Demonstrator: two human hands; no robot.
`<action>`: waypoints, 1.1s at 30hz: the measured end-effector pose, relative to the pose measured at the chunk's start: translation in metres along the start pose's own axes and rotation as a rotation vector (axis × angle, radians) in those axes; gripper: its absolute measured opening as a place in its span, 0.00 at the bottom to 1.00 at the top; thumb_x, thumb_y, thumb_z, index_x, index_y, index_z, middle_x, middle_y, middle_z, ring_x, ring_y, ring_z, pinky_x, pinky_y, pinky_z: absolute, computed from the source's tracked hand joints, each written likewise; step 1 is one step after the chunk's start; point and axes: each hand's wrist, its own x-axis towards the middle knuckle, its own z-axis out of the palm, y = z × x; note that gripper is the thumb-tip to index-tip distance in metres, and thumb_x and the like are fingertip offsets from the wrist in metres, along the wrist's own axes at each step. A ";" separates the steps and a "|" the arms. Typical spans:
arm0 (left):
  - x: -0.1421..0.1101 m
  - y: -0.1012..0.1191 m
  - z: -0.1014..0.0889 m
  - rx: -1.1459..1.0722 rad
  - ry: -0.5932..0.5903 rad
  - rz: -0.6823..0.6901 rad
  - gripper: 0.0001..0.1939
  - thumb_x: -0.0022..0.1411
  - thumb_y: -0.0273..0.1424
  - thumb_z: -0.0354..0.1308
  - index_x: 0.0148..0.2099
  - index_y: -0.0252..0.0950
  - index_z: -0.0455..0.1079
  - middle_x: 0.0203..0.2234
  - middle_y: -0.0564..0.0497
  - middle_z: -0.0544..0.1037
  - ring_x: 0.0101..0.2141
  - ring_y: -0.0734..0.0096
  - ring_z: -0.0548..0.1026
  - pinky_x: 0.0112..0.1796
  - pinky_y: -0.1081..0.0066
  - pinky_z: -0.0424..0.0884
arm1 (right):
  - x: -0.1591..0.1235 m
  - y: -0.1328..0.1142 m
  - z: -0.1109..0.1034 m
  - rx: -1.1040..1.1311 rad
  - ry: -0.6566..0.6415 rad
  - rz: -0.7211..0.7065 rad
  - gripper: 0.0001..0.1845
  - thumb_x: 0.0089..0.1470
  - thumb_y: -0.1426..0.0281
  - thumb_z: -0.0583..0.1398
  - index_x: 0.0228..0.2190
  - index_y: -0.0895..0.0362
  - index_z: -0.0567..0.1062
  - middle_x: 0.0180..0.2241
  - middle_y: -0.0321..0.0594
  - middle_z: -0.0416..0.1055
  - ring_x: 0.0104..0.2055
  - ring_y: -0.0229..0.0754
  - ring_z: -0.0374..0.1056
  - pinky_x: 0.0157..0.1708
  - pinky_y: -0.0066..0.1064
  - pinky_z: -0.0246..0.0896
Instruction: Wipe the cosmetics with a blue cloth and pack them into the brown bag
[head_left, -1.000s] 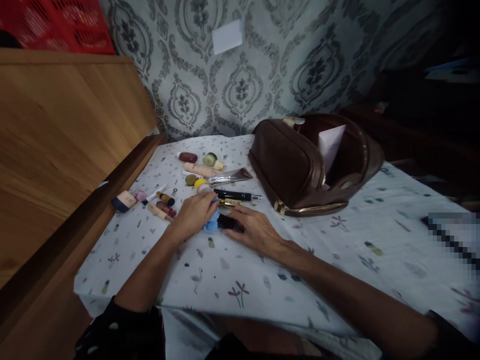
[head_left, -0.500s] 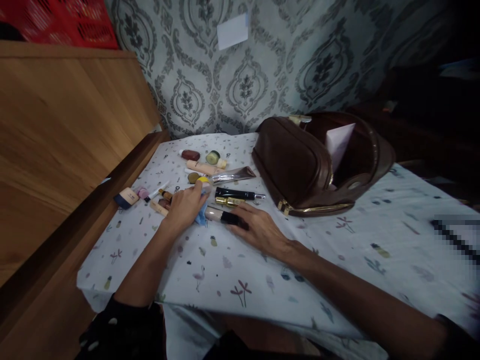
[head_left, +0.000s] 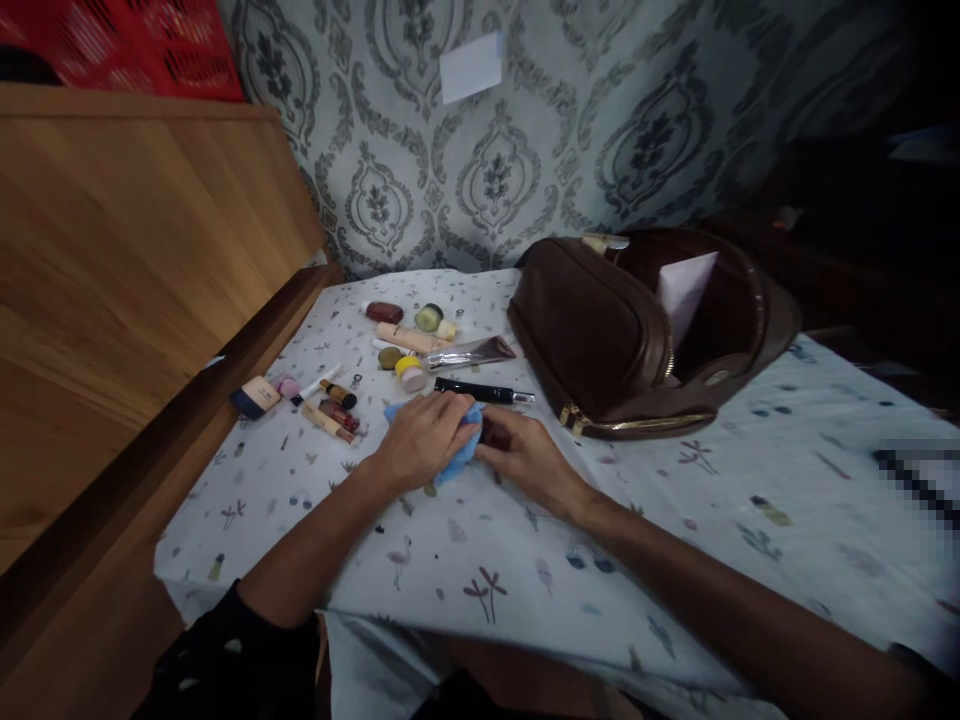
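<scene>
Grey damask wallpaper (head_left: 495, 180) rises behind the back edge of a desk (head_left: 540, 610) covered by a white printed tablecloth (head_left: 352, 575). Midway between front and back edges, the left hand (head_left: 429, 440) grips a crumpled blue cloth (head_left: 459, 458). Just beside it, the right hand (head_left: 534, 460) grasps a dark item (head_left: 492, 432), mostly hidden, meeting the cloth. Right behind them lies a black tube (head_left: 476, 391); farther back are a silver tube (head_left: 472, 352) and a yellow-lidded jar (head_left: 410, 373). Near the left edge sits a navy-and-beige bottle (head_left: 256, 397). Toward the back edge, right of the tubes, a brown bag (head_left: 577, 320) gapes open, white paper (head_left: 686, 290) inside.
</scene>
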 end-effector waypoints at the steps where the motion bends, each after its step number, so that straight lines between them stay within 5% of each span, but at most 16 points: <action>1: 0.000 -0.001 0.000 0.003 -0.046 -0.018 0.16 0.72 0.38 0.41 0.46 0.35 0.67 0.35 0.46 0.77 0.37 0.63 0.75 0.40 0.64 0.70 | 0.001 0.001 0.001 0.081 0.006 0.039 0.15 0.51 0.61 0.65 0.37 0.57 0.75 0.31 0.38 0.75 0.33 0.43 0.71 0.33 0.32 0.68; 5: 0.002 -0.008 -0.011 -0.082 -0.183 -0.070 0.17 0.73 0.39 0.40 0.42 0.36 0.68 0.35 0.48 0.76 0.38 0.66 0.74 0.40 0.67 0.69 | 0.003 0.003 0.003 0.310 0.023 0.121 0.19 0.45 0.60 0.68 0.36 0.57 0.73 0.33 0.38 0.75 0.33 0.40 0.69 0.34 0.32 0.66; 15: 0.001 -0.030 -0.035 -0.184 -0.360 -0.132 0.19 0.71 0.43 0.43 0.44 0.38 0.70 0.37 0.50 0.74 0.38 0.66 0.72 0.38 0.69 0.65 | 0.004 -0.002 -0.001 0.431 0.062 0.218 0.19 0.44 0.65 0.69 0.40 0.56 0.75 0.38 0.41 0.75 0.38 0.40 0.70 0.33 0.31 0.65; 26: 0.000 -0.051 -0.044 -0.326 -0.551 -0.169 0.19 0.67 0.46 0.49 0.36 0.37 0.69 0.28 0.53 0.73 0.31 0.68 0.71 0.33 0.71 0.61 | 0.012 -0.008 -0.017 0.656 0.299 0.208 0.23 0.42 0.61 0.71 0.40 0.54 0.74 0.34 0.37 0.72 0.32 0.36 0.65 0.28 0.27 0.61; 33: 0.002 -0.037 -0.039 -0.228 -0.598 -0.203 0.20 0.63 0.50 0.54 0.47 0.41 0.70 0.43 0.50 0.77 0.42 0.60 0.74 0.41 0.66 0.67 | 0.012 -0.010 -0.021 0.690 0.326 0.223 0.23 0.40 0.62 0.72 0.39 0.55 0.75 0.33 0.36 0.71 0.33 0.36 0.65 0.27 0.26 0.59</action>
